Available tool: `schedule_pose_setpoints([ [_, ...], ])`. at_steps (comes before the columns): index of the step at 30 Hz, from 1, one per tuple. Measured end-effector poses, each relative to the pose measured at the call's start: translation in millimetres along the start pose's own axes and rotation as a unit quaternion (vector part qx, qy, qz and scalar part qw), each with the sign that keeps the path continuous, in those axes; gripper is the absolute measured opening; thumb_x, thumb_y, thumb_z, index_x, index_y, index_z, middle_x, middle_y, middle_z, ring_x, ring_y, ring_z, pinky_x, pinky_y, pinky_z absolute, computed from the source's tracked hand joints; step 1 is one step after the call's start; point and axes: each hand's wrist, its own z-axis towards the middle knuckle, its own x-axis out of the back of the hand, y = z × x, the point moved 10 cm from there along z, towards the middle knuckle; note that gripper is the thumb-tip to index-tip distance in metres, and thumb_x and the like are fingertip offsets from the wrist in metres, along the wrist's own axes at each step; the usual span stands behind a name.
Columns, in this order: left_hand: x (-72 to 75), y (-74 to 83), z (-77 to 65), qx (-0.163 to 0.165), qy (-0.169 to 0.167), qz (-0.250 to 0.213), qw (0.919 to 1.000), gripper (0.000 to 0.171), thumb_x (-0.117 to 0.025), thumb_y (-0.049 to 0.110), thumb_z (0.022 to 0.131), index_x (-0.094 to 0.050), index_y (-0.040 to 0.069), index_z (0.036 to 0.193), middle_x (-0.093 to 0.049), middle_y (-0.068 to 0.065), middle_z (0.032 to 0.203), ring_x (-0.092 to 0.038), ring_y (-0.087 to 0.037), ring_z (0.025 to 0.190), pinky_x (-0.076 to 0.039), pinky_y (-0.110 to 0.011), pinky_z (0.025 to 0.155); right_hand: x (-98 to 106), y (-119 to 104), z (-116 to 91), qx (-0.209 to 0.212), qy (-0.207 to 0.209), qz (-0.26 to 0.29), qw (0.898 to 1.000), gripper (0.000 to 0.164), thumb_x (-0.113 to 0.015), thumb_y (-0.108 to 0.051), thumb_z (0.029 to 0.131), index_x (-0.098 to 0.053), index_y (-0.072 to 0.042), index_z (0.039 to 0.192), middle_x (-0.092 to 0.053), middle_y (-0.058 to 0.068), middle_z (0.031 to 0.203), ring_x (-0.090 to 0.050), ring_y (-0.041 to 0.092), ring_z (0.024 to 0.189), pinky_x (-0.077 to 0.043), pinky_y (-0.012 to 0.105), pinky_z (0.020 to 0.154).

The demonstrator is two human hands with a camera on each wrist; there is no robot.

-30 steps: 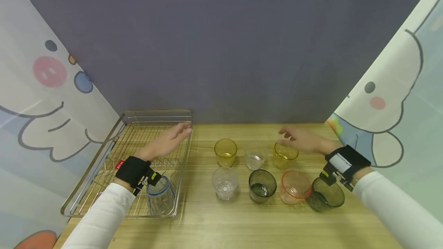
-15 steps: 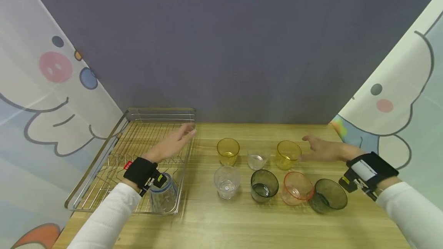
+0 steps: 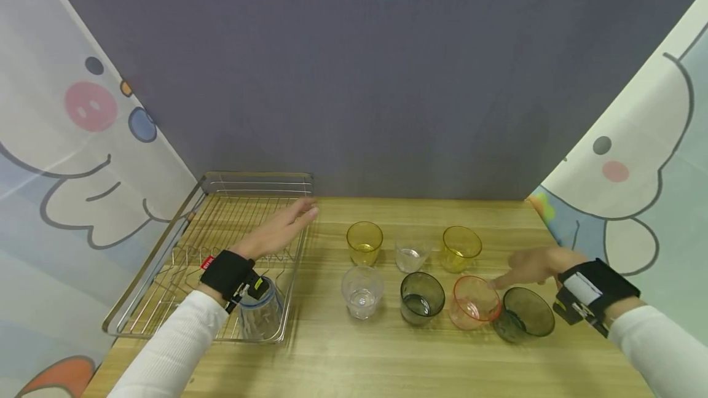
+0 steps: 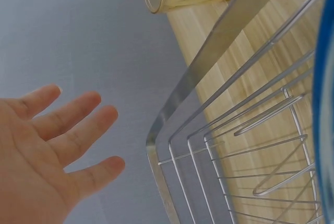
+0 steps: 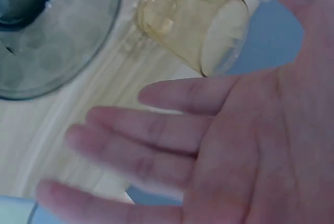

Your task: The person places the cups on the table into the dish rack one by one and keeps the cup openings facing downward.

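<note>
My left hand (image 3: 279, 228) hovers over the right side of the wire dish rack, and the left wrist view shows its fingers spread, with nothing in them. My right hand (image 3: 528, 268) hangs just behind a red-rimmed glass (image 3: 477, 303) and a grey-tinted glass (image 3: 523, 315). Its thumb overlaps the red rim in the head view. In the right wrist view the palm faces the camera, fingers stretched out and holding nothing. A yellow glass (image 5: 193, 25) lies beyond the fingertips there. Upside down in the rack, below my left wrist, is a blue-rimmed clear glass (image 3: 261, 312).
The dish rack (image 3: 128, 284) fills the table's left side. In the middle stand another yellow glass (image 3: 365, 243), two clear glasses (image 3: 362, 292) (image 3: 411, 250) and a dark grey glass (image 3: 423, 298). A grey partition (image 3: 365, 78) closes off the back, with printed panels (image 3: 614, 140) at both sides.
My right hand has moved from over the right yellow glass rightward, then toward me to the red-rimmed and grey glasses. The left hand stays over the rack. The glasses have not moved.
</note>
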Motion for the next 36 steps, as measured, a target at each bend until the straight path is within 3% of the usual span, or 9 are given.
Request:
schedule_pose_setpoints([
  [3, -1.3, 0.2, -0.2, 0.002, -0.001, 0.004, 1.0000, 0.066, -0.029, 0.054, 0.105, -0.030, 0.009, 0.154, -0.039, -0.018, 0.155, -0.044, -0.039, 0.139, -0.036, -0.060, 0.113, -8, -3, 2, 0.018, -0.016, -0.013, 1.000, 0.098, -0.060, -0.067, 0.086, -0.045, 0.018, 0.133, -0.044, 0.044, 0.136, -0.064, 0.053, 0.098, -0.052, 0.063, 0.085],
  [9, -4.3, -2.2, -0.1, 0.010, -0.004, 0.008, 0.9999, 0.066, -0.029, 0.054, 0.105, -0.032, 0.010, 0.154, -0.043, -0.018, 0.153, -0.045, -0.039, 0.138, -0.037, -0.061, 0.111, -18, -4, 5, 0.017, -0.016, -0.018, 1.000, 0.081, -0.064, -0.068, 0.082, -0.061, 0.005, 0.118, -0.060, 0.027, 0.122, -0.067, 0.037, 0.087, -0.056, 0.055, 0.074],
  [12, -5.2, -2.6, -0.2, 0.009, -0.004, 0.006, 0.9999, 0.065, -0.029, 0.054, 0.105, -0.032, 0.010, 0.153, -0.044, -0.019, 0.152, -0.046, -0.039, 0.137, -0.037, -0.061, 0.111, -24, -4, 7, 0.017, -0.021, -0.017, 0.999, 0.076, -0.066, -0.066, 0.081, -0.062, 0.002, 0.115, -0.061, 0.024, 0.122, -0.065, 0.039, 0.093, -0.056, 0.055, 0.077],
  [16, -7.5, -2.4, -0.7, 0.006, -0.008, 0.003, 0.9999, 0.065, -0.030, 0.053, 0.105, -0.031, 0.009, 0.153, -0.043, -0.019, 0.152, -0.046, -0.039, 0.137, -0.037, -0.060, 0.111, -32, -2, 9, 0.008, -0.026, 0.008, 1.000, 0.088, -0.073, -0.060, 0.079, -0.054, 0.011, 0.129, -0.053, 0.035, 0.132, -0.058, 0.053, 0.108, -0.051, 0.063, 0.088],
  [20, -10.2, -2.9, -1.3, 0.008, -0.012, 0.002, 0.9999, 0.066, -0.029, 0.054, 0.105, -0.032, 0.009, 0.153, -0.044, -0.019, 0.152, -0.047, -0.038, 0.137, -0.038, -0.060, 0.111, -38, 2, 11, 0.005, -0.031, 0.025, 0.999, 0.097, -0.076, -0.059, 0.076, -0.047, 0.012, 0.137, -0.048, 0.036, 0.138, -0.054, 0.055, 0.114, -0.050, 0.064, 0.091],
  [25, -12.1, -2.1, -0.5, 0.011, -0.017, -0.005, 0.9998, 0.067, -0.028, 0.055, 0.105, -0.030, 0.011, 0.154, -0.042, -0.019, 0.153, -0.045, -0.038, 0.138, -0.036, -0.060, 0.112, -41, 6, 13, 0.022, -0.046, 0.015, 0.999, 0.095, -0.073, -0.060, 0.079, -0.046, 0.005, 0.141, -0.045, 0.032, 0.144, -0.054, 0.050, 0.119, -0.043, 0.067, 0.097],
  [32, -11.2, -0.4, 0.4, 0.006, -0.013, -0.008, 0.9999, 0.065, -0.029, 0.053, 0.105, -0.032, 0.010, 0.153, -0.043, -0.019, 0.153, -0.046, -0.038, 0.137, -0.038, -0.059, 0.112, -44, 11, 14, 0.022, -0.044, 0.013, 0.999, 0.084, -0.083, -0.047, 0.071, -0.052, -0.008, 0.138, -0.045, 0.032, 0.144, -0.036, 0.061, 0.131, -0.031, 0.076, 0.100],
  [36, -10.0, 0.1, 0.0, 0.007, -0.008, -0.006, 0.9999, 0.064, -0.029, 0.053, 0.105, -0.033, 0.010, 0.153, -0.044, -0.018, 0.152, -0.048, -0.038, 0.136, -0.039, -0.057, 0.111, -48, 12, 16, 0.011, -0.047, 0.024, 0.999, 0.073, -0.088, -0.039, 0.066, -0.057, -0.016, 0.129, -0.054, 0.027, 0.133, -0.048, 0.054, 0.121, -0.039, 0.072, 0.096],
])
